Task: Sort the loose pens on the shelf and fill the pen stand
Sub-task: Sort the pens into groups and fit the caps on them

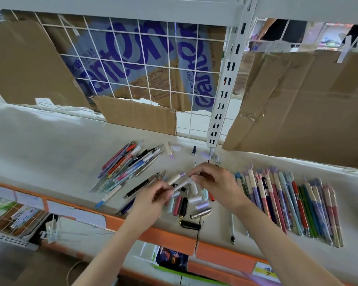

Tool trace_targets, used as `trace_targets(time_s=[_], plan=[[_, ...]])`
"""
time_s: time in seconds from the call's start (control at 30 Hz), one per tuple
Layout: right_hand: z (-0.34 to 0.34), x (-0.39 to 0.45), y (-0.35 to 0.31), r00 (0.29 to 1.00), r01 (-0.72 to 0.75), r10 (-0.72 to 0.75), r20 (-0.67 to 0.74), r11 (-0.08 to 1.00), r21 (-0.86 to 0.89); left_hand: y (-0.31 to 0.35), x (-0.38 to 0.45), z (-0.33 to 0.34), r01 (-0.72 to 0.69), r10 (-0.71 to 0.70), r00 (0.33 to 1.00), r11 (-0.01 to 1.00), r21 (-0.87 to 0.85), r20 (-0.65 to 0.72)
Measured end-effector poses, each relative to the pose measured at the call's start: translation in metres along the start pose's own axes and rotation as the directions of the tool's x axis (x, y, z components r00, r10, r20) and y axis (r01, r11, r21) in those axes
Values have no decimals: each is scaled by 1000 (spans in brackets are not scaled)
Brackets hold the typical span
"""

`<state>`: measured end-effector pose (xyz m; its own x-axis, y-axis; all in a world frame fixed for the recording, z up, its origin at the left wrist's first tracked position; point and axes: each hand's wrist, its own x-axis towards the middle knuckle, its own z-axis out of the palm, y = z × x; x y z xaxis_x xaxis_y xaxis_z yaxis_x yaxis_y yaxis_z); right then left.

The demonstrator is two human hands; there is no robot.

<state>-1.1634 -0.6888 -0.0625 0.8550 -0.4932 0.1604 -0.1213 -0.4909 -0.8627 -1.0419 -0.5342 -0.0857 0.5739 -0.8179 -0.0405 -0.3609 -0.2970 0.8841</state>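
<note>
Both my hands meet over the middle of the white shelf (50, 145). My left hand (153, 200) pinches the lower end of a thin white pen (182, 184), while my right hand (213, 182) pinches its upper end. A cream pen with a lilac tip (175, 178) lies just left of them. Under the hands sit several loose caps (194, 200). A mixed heap of loose pens (128, 164) lies to the left. A sorted row of pens (287, 205) lies side by side on the right. No pen stand is in view.
A wire grid back (132, 58) with cardboard sheets (298, 100) closes the rear of the shelf. A slotted upright post (221, 104) ends just behind the hands. An orange front edge (167, 236) borders the shelf, with wire baskets (15, 217) below it.
</note>
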Motion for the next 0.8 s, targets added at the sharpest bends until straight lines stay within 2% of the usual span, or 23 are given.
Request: trace_targets(time_s=[0.07, 0.13, 0.2, 0.23, 0.3, 0.33, 0.4, 0.43, 0.5, 0.6, 0.7, 0.8], plan=[[3, -4, 0, 999, -50, 52, -15, 989, 136, 5, -1, 5, 33, -32, 999, 997, -69, 19], [9, -7, -2, 994, -99, 107, 0, 922, 375, 14, -1, 12, 32, -30, 999, 993, -115, 23], [13, -8, -4, 991, -118, 131, 8, 857, 501, 22, 1, 16, 25, -20, 999, 988, -152, 35], [11, -7, -3, 988, -124, 153, -12, 846, 519, 23, 3, 16, 25, -20, 999, 991, -131, 43], [-2, -4, 1, 966, -130, 226, -123, 842, 524, 16, 10, 6, 2, -3, 1000, 999, 33, 27], [-13, -2, 5, 945, -143, 264, -192, 864, 483, 9, 13, -1, -19, 21, 1000, 990, 143, -14], [-36, 0, 16, 908, -236, 291, -302, 949, 208, -5, 20, -19, -22, 72, 988, 943, 333, -138], [-45, -1, 24, 905, -285, 283, -316, 958, 40, -13, 22, -27, 3, 76, 981, 916, 400, -181], [-53, -5, 35, 916, -327, 272, -296, 932, -157, -26, 23, -36, 64, 32, 981, 873, 483, -189], [-49, -14, 45, 926, -347, 263, -271, 876, -335, -38, 21, -39, 85, 6, 987, 829, 553, -161], [-41, -18, 52, 953, -289, 197, -231, 821, -493, -39, 20, -39, 84, 20, 985, 817, 571, -173], [-39, -16, 52, 964, -257, 159, -215, 771, -583, -37, 21, -38, 74, 37, 984, 806, 587, -174]])
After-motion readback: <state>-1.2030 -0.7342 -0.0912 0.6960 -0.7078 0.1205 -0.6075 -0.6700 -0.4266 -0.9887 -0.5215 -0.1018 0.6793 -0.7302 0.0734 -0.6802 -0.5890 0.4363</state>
